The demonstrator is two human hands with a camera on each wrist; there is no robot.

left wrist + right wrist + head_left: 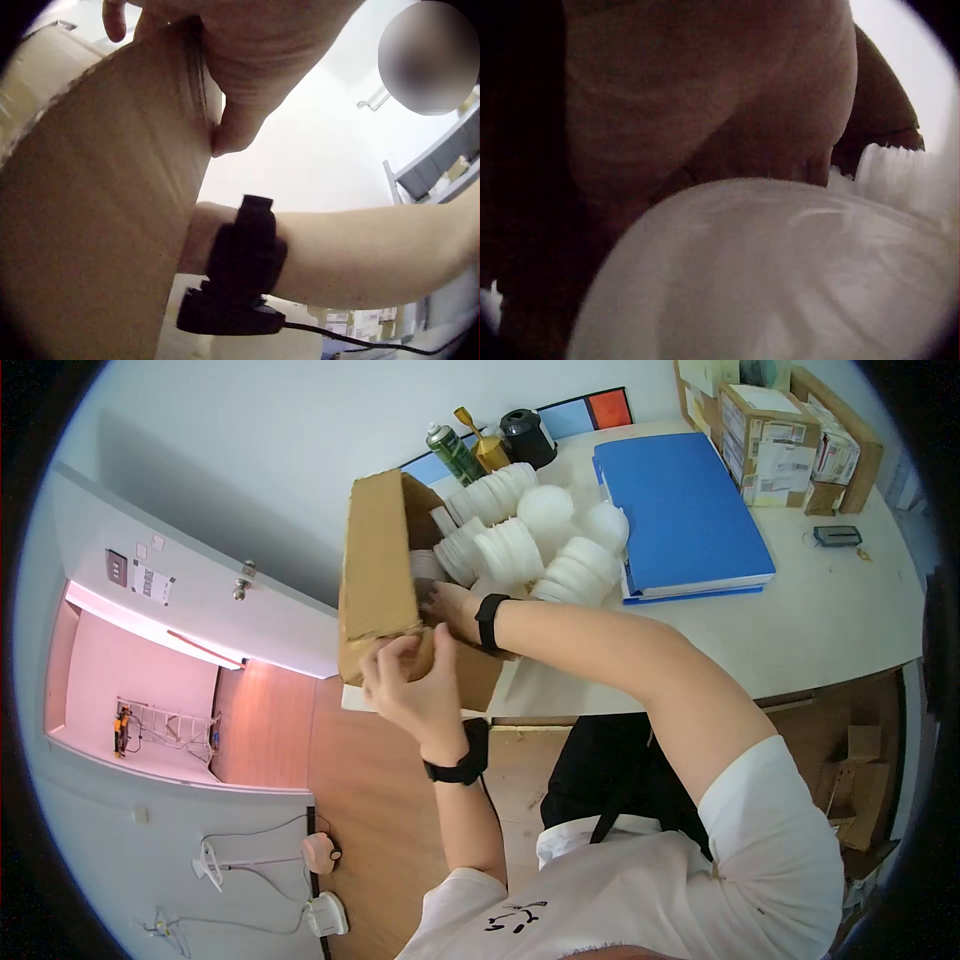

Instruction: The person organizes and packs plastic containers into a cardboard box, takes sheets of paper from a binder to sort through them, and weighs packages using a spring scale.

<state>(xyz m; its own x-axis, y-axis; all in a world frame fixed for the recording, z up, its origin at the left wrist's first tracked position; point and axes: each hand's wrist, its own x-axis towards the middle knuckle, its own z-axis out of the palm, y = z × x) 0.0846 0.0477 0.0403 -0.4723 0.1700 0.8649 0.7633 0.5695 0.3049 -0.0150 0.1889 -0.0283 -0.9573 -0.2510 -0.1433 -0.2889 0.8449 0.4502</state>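
An open cardboard box (378, 560) stands at the table's left end, its opening towards several stacks of white plastic bowls (510, 552). With thumb and fingers on either side of the cardboard, my left hand (415, 685) grips the box's near edge. My right hand (445, 605) reaches into the box opening beside the stacks; its fingers are mostly hidden there, and I cannot tell what they hold. Close in the right wrist view, a rounded translucent white bowl (772, 262) covers the fingertips. Some stacks lie partly inside the box, others on the tabletop.
A thick blue binder (685, 510) lies right of the stacks. Behind them stand a green spray can (455, 455), a gold-coloured container (490, 452) and a black container (528, 438). Small cartons (770, 445) fill the back right corner, with a small dark object (837, 536) in front.
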